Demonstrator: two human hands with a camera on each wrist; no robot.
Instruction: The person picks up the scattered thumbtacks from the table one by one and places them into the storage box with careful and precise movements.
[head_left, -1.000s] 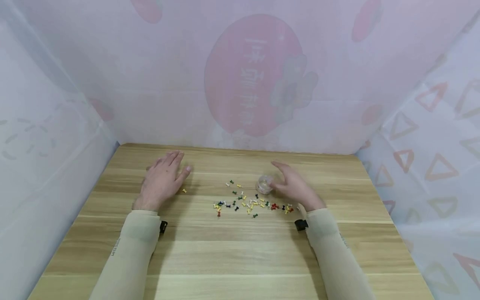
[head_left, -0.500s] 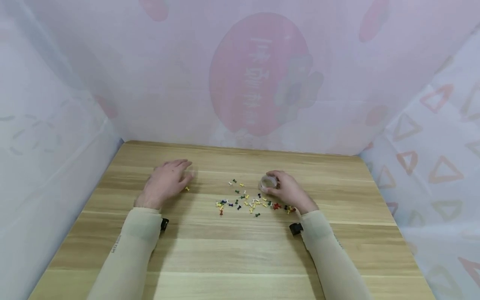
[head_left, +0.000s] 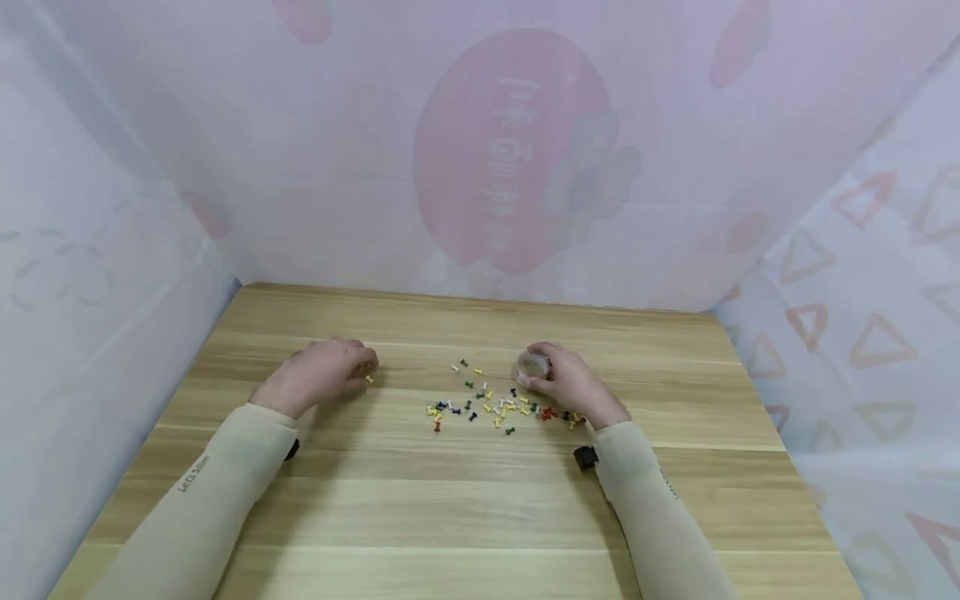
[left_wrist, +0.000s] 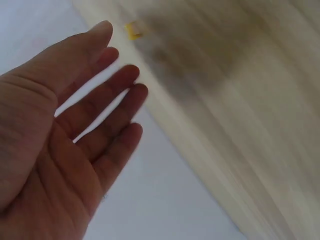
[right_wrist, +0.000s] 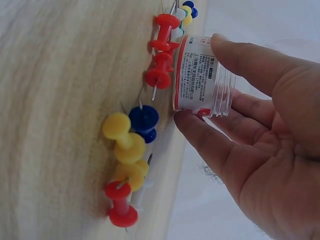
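Observation:
My right hand [head_left: 572, 385] holds a small clear plastic jar [head_left: 517, 372] with thumb and fingers around its sides. In the right wrist view the jar [right_wrist: 197, 75] shows a printed white label with a red edge, and its threaded rim faces the palm. On the left, my left hand [head_left: 318, 377] hovers by a lone yellow push pin [head_left: 369, 379], its fingers bent loosely. The left wrist view has that yellow push pin [left_wrist: 133, 32] just beyond the thumb tip, apart from the fingers. Between the hands lie scattered push pins [head_left: 501, 407] in red, yellow, green, blue and white.
Close to the jar lie red push pins [right_wrist: 162, 70], a dark blue push pin [right_wrist: 144, 120] and yellow push pins [right_wrist: 125, 140], some with metal points showing. The wooden table [head_left: 420, 517] meets printed cloth walls [head_left: 337, 208] at the back and sides.
My right hand has come in around the jar and now grips it. The left hand's fingers have bent down and drawn nearer the lone yellow push pin, while its forearm swung outward.

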